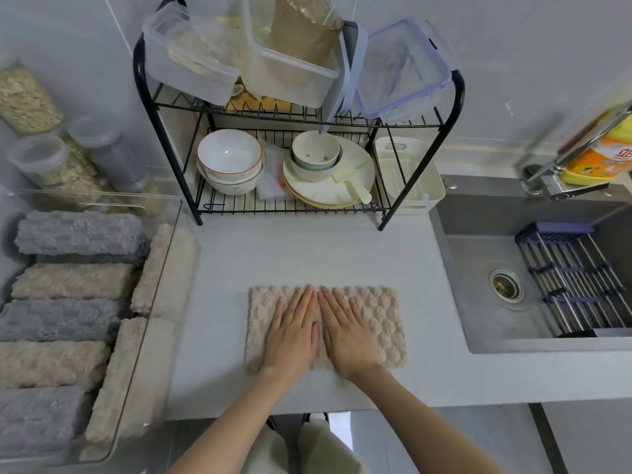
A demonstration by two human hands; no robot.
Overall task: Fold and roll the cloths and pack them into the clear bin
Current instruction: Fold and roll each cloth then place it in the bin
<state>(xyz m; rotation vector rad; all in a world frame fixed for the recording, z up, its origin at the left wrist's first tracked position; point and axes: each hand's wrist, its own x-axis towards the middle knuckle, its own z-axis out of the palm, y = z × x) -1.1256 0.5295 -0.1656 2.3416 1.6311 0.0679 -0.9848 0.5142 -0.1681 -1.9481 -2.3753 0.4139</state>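
Head view. The left hand (292, 331) and right hand (349, 331) lie palm down, side by side, index fingers touching. All fingers are straight and extended. Neither hand grasps anything; both rest flat on the beige cloth (383, 313).

The cloth lies flat as a rectangle on the counter (307, 254), its long side parallel to the front edge and just back from it. It sits between the clear bin (164, 268) and the sink (478, 302), apart from both. Its textured surface shows on either side of the hands.

The clear bin stands at the left end of the counter. Five rolled cloths lie crosswise in it, packed against one another. From back to front these are: grey roll (78, 232), beige roll (71, 280), second grey roll (58, 319), second beige roll (51, 362), third grey roll (37, 417). Two further beige rolls, a rear one (154, 268) and a front one (119, 378), lie lengthwise along the bin's right wall.

Along the back edge stands a black wire dish rack (239, 203). Its lower shelf carries stacked bowls (229, 155) and plates (328, 193); its upper shelf carries clear plastic containers (191, 56). Lidded jars (51, 165) of grain stand behind the bin in the back left corner.

The sink is set into the right end of the counter, with a roll-up drying rack (574, 278) across its right part. A yellow bottle (598, 155) stands behind the faucet (581, 138).
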